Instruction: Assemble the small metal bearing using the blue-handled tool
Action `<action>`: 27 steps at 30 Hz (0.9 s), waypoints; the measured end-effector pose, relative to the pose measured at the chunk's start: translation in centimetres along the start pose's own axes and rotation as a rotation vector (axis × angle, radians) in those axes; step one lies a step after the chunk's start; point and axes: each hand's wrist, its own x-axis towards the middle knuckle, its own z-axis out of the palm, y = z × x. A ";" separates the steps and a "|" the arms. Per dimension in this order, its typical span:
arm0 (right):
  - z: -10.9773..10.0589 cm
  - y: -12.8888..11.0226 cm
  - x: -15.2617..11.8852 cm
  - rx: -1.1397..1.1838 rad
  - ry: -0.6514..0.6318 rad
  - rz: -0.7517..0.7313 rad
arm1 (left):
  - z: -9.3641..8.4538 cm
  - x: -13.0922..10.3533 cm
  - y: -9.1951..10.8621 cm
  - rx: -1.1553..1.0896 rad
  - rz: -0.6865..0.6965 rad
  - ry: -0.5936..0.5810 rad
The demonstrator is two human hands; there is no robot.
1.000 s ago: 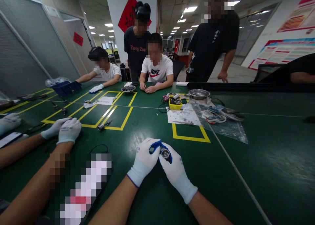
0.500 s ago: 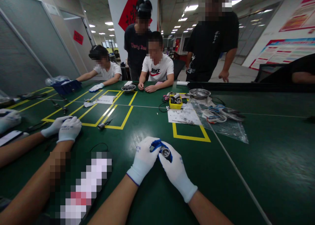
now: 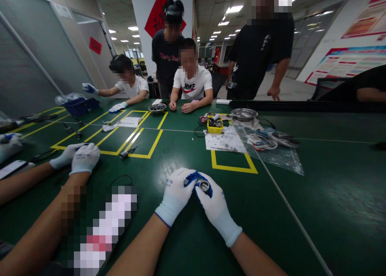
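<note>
Sitting within the right grip (image 3: 214, 200), a round metal part (image 3: 204, 186), end exposed

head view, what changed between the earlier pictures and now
A co-worker's gloved hand has risen from the blue bin; whether it holds anything is unclear. The wearer's right hand still holds the metal part, left hand beside it; the yellow box stayed put.
</note>
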 end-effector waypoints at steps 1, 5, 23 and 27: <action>0.0 0.0 0.0 -0.002 -0.003 0.005 | 0.0 0.0 0.0 0.007 0.001 0.002; 0.1 -0.1 -0.1 -0.008 -0.011 0.021 | 0.0 -0.1 -0.2 0.020 0.002 0.012; -1.2 -1.2 0.5 0.022 -0.140 -0.069 | -3.1 0.7 1.7 -0.307 -0.102 -0.114; -1.5 -2.0 0.4 0.012 -0.186 -0.067 | -3.5 0.4 2.0 -0.242 -0.045 -0.224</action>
